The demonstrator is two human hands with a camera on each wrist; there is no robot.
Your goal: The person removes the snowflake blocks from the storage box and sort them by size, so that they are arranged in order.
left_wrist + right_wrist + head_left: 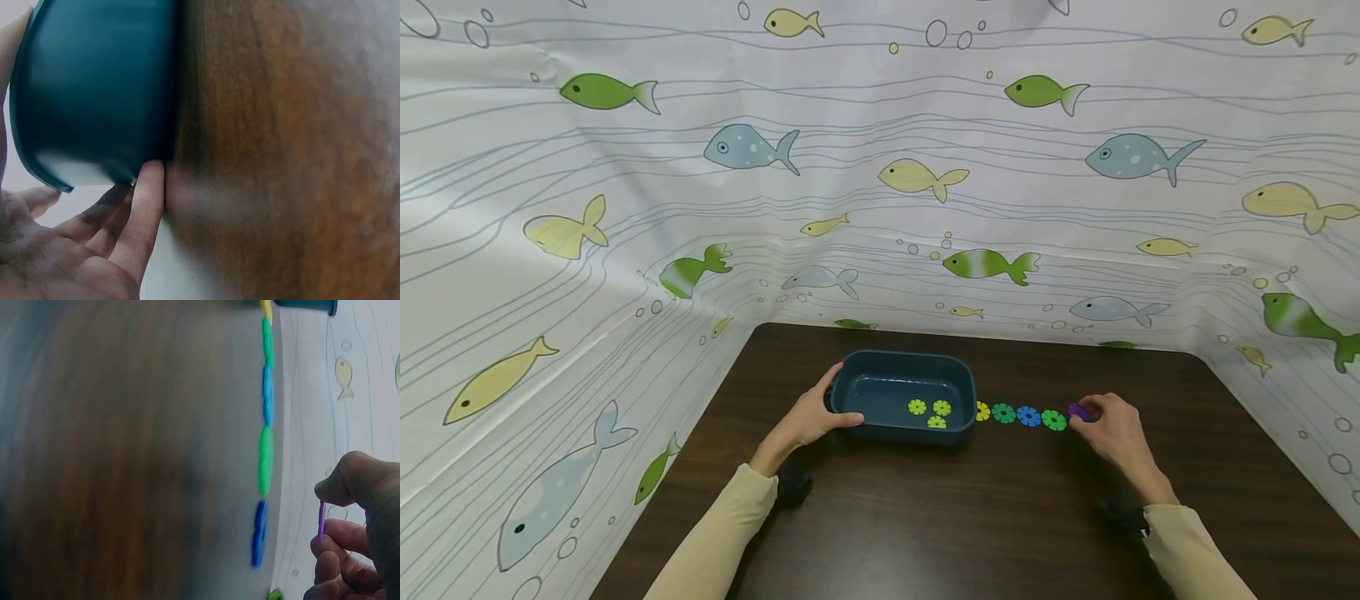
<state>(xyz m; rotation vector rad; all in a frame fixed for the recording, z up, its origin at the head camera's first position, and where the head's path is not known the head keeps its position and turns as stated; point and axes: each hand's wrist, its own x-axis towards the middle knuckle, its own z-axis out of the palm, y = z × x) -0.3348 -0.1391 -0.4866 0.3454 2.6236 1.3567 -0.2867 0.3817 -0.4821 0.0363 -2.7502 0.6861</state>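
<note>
My left hand (811,417) grips the left end of a dark blue plastic basin (895,432), thumb over the front rim and fingers around the end wall. Inside the basin lie several yellow-green notched discs (942,407). With thumb and fingertips, my right hand (1115,429) pinches a purple notched disc (322,520) by its edges. The right wrist view shows it raised over the table, close to a dark blue disc (259,534) at the row's near end. That row runs on through a green disc (1054,419), a blue disc (1028,416), a darker green disc (1003,413) and a yellow disc (982,411).
The yellow disc sits right at the basin's right wall, partly hidden by it. A dark wooden table (925,517) carries everything. Fish-patterned white sheeting (880,242) rises behind and at both sides of the table.
</note>
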